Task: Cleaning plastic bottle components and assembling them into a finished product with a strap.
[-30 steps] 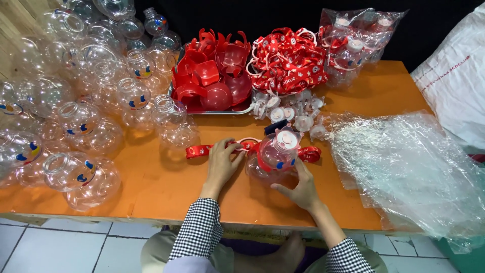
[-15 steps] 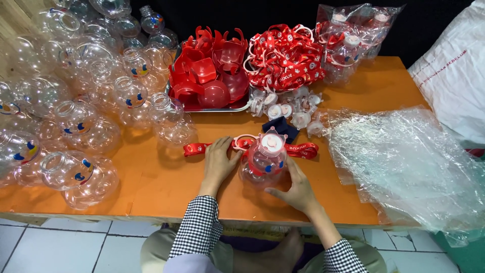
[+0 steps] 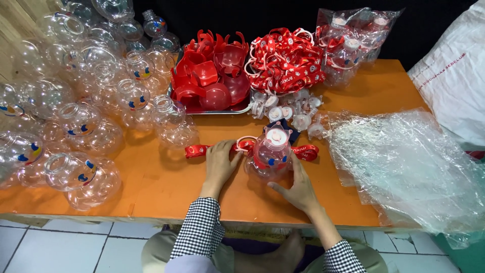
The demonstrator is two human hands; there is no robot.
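Risk as I see it: left hand (image 3: 220, 162) lies flat, fingers together, on the red strap (image 3: 198, 150), right hand (image 3: 298, 188) spread against the clear bottle (image 3: 269, 154) mid-table, which could tip if nudged.

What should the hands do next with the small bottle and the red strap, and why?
Probably the left hand should draw the red strap snug at the bottle neck. The strap lies flat on the orange table to both sides of the bottle, and the right hand rests beside the bottle's base.
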